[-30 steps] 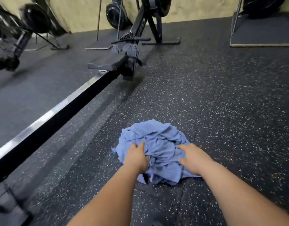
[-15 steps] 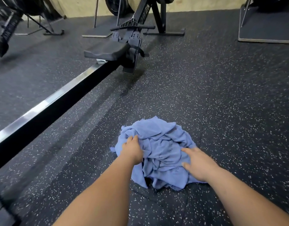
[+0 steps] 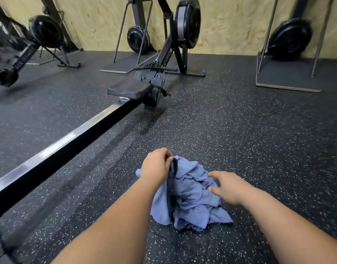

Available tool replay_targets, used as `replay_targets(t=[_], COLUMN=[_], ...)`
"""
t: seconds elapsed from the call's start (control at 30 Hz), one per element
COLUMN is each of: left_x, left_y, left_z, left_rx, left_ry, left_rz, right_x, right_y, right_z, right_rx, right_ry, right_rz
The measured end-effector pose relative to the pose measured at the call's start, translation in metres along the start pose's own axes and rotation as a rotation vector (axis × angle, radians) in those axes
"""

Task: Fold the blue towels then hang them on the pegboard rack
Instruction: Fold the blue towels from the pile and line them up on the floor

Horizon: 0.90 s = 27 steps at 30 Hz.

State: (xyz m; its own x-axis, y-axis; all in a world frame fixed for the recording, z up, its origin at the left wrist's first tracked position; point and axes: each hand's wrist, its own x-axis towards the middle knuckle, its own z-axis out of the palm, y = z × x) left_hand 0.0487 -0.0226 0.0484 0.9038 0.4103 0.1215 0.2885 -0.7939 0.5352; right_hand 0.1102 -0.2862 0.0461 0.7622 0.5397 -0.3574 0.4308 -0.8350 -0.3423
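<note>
While the blue towels (image 3: 192,195) lie crumpled on the rubber floor (image 3: 259,140), the left hand (image 3: 156,166) pinches one towel's edge and the right hand (image 3: 225,187) hovers spread, fingers loose. Best to lift one towel clear before finding its corners.

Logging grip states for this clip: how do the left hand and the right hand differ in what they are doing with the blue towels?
The left hand is closed, pinching a fold of the blue towels and lifting it; the right hand is open, fingers spread, gripping nothing. The left hand is at the pile's far left edge; the right hand is over its right side. Both are bare and at the same crumpled pile on the floor.
</note>
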Motion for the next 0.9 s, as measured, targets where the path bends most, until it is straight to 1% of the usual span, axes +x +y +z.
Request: replay_targets(t=[0.13,0.23,0.37,0.43,0.5,0.57,0.67,0.83,0.9], left_x=[-0.027,-0.052,-0.087,-0.105,-0.122,-0.135,-0.149,-0.165,-0.168], left_y=[0.054,0.091,0.132,0.148,0.164,0.179,0.201,0.245,0.259], left_z=[-0.042,-0.071,-0.088,-0.089,-0.088,-0.084,-0.075,-0.070,-0.063], left_rx=[-0.184,-0.353,-0.659,-0.727,-0.746,-0.792,-0.828,-0.747,-0.656], left_ry=[0.040,0.079,-0.010,-0.043,-0.064,-0.115,-0.202,-0.317,-0.293], left_rz=[0.083,0.087,0.045,0.027,0.025,0.016,0.033,0.222,0.315], right_x=[-0.048,-0.090,-0.137,-0.157,-0.177,-0.195,-0.224,-0.271,-0.286], right_y=[-0.035,-0.060,-0.072,-0.071,-0.070,-0.064,-0.048,-0.017,-0.004], right_z=[-0.037,-0.052,-0.055,-0.058,-0.061,-0.063,-0.066,-0.070,-0.069], right_rx=[0.162,0.353,0.574,0.664,0.727,0.685,0.545,0.517,0.529], right_ry=[0.115,0.241,0.418,0.526,0.586,0.625,0.680,0.750,0.762], right_rz=[-0.063,-0.108,-0.088,-0.074,-0.067,-0.047,-0.001,0.031,0.043])
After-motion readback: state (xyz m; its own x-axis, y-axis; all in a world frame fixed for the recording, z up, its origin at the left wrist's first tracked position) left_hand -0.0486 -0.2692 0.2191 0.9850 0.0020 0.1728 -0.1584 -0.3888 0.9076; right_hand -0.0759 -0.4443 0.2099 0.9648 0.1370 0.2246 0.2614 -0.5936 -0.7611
